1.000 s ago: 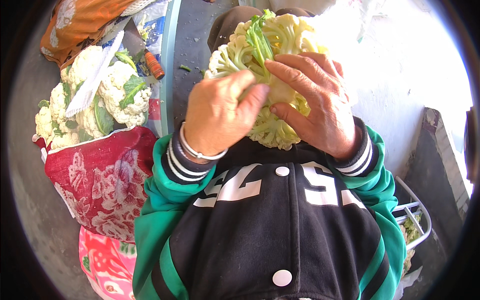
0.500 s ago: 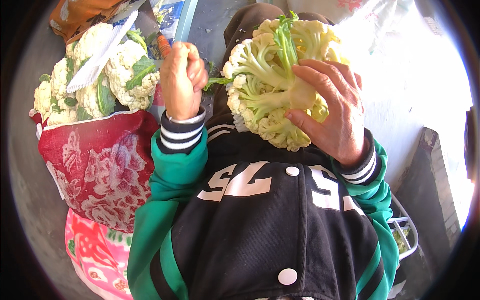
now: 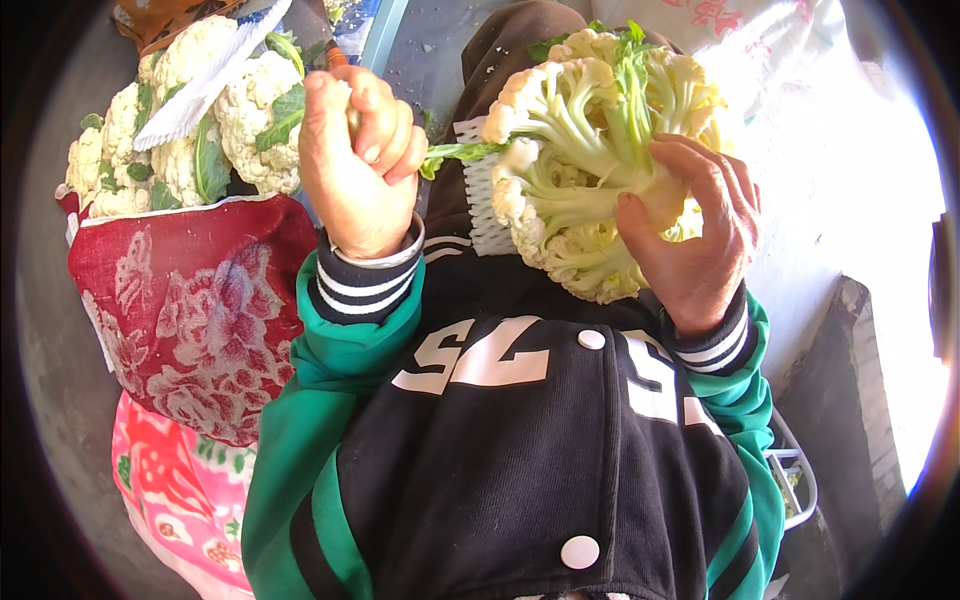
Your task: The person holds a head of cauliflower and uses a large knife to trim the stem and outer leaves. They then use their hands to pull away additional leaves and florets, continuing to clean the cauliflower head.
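Clearly, at the left the red flower-patterned cloth (image 3: 190, 320) lies against a heap of cauliflowers (image 3: 255, 115). One stem-up cauliflower (image 3: 555, 185) is over the lap, above a white foam net (image 3: 487, 195). The right hand (image 3: 705, 215) has its fingers half spread around the stem; if they loosen, the head might roll and florets break. The left hand (image 3: 360, 165) is curled nearly closed; its content I cannot tell.
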### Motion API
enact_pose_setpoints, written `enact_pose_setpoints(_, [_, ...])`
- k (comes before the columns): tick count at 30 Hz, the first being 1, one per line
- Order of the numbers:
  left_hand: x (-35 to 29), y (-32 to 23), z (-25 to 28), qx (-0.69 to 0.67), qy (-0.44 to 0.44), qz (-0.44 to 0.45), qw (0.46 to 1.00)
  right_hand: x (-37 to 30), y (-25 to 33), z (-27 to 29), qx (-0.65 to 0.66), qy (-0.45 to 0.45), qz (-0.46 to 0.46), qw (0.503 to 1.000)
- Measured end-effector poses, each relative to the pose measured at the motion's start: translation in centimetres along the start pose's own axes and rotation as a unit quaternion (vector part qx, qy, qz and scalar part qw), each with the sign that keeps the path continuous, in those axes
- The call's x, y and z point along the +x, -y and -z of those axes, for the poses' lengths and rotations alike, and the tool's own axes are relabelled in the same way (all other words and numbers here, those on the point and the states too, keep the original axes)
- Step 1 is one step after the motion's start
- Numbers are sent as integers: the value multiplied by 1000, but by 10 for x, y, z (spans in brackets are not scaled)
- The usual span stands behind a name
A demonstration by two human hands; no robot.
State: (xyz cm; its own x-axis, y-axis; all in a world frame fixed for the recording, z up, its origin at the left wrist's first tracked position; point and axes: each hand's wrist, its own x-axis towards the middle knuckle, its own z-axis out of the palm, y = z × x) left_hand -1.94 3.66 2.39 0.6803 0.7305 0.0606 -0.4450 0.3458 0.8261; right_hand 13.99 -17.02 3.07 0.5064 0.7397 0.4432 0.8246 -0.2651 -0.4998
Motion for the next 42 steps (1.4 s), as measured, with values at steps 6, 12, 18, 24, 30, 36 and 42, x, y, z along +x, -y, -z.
enact_pose_setpoints(6, [2,-28,27,35,-49,-76,995,-8,-9,6,35,-20,-22,999])
enact_pose_setpoints(12, [2,-10,32,461,-53,-37,885,-20,-14,9,72,-40,-35,996])
enact_pose_setpoints(18, [-9,12,6,391,111,31,913,-17,-10,4,61,-22,-3,998])
enact_pose_setpoints(24, [-12,21,3,285,147,161,933,-12,-6,9,31,22,9,999])
enact_pose_setpoints(30, [-16,22,-10,384,172,66,905,16,-10,31,12,43,93,995])
enact_pose_setpoints(36, [-23,36,-25,296,143,19,944,78,4,20,67,227,253,938])
enact_pose_setpoints(42, [-30,36,-31,265,100,20,959,96,7,2,119,317,251,907])
